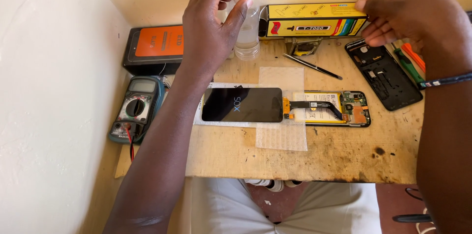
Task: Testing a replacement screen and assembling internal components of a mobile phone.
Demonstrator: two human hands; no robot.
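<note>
The phone [334,108] lies opened on the worktop [344,160], its black screen [242,104] folded out on a flex cable, its back cover [383,74] set aside. The left hand [211,22] pinches a clear bottle's [247,32] white cap, seemingly closed; the right hand [408,17] rests loose fingers on a yellow box [312,20]. Reassembly remains undone.

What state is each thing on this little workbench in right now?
Left hand: gripping the clear bottle's white cap.
Clear bottle: upright, capped.
Right hand: fingers on the yellow box.
Phone: opened, insides showing.
Screen panel: detached, joined by ribbon cable.
Back cover: removed, inside up.
</note>
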